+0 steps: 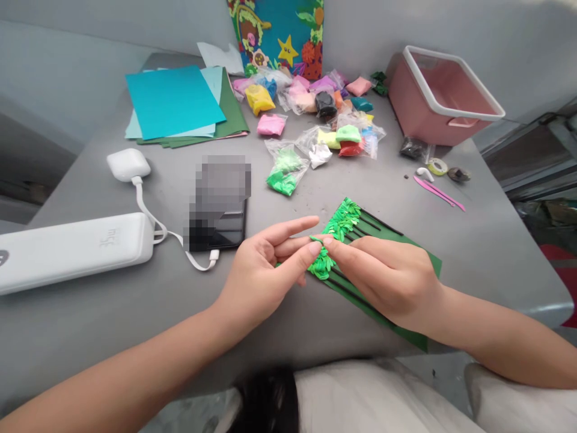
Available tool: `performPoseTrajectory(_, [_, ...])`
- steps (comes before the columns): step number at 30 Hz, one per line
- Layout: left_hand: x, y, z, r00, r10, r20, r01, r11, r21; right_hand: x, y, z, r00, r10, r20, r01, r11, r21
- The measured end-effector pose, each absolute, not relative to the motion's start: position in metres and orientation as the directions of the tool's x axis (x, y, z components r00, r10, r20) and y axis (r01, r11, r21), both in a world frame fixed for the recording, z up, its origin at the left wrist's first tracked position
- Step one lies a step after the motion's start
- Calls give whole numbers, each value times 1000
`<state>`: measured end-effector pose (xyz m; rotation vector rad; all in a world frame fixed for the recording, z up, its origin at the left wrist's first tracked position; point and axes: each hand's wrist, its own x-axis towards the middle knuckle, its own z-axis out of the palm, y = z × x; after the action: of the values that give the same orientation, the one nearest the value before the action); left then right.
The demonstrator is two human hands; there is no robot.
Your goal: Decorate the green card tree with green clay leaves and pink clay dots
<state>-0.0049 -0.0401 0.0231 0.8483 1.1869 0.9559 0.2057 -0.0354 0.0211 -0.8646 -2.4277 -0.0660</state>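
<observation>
A thin strip of green modelling clay (316, 239) lies between my fingertips, just above the card. My right hand (396, 273) pinches its near end with thumb and forefinger. On the other side, my left hand (265, 258) holds the strip between thumb and a finger, its forefinger stretched out. Beneath both hands is a dark green card (417, 337), lying at a slant. Small bright green clay leaves (346, 215) cover its far left end in a dense band, and black clay lines (383, 219) run along it. My right hand hides part of the card.
Bagged coloured clay (288, 165) lies beyond the card. A pink basket (428, 96) stands back right, near pink modelling tools (439, 193). At left are a phone (220, 222), a power bank (81, 249), an earbud case (128, 165) and coloured sheets (174, 102). A decorated picture (274, 36) stands behind.
</observation>
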Motion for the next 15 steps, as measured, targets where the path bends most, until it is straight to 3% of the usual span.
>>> performPoseTrajectory(4, [-3, -41, 27, 55, 947, -316, -102, 320, 942, 202, -37, 24, -585, 603, 542, 601, 772, -208])
performPoseTrajectory(11, [-6, -41, 24, 87, 960, -268, -142, 278, 950, 197, -38, 41, -406, 807, 429, 501, 589, -633])
performPoseTrajectory(15, [-5, -39, 23, 191, 926, -326, -189, 361, 913, 202, -28, 43, -366, 869, 332, 420, 473, -775])
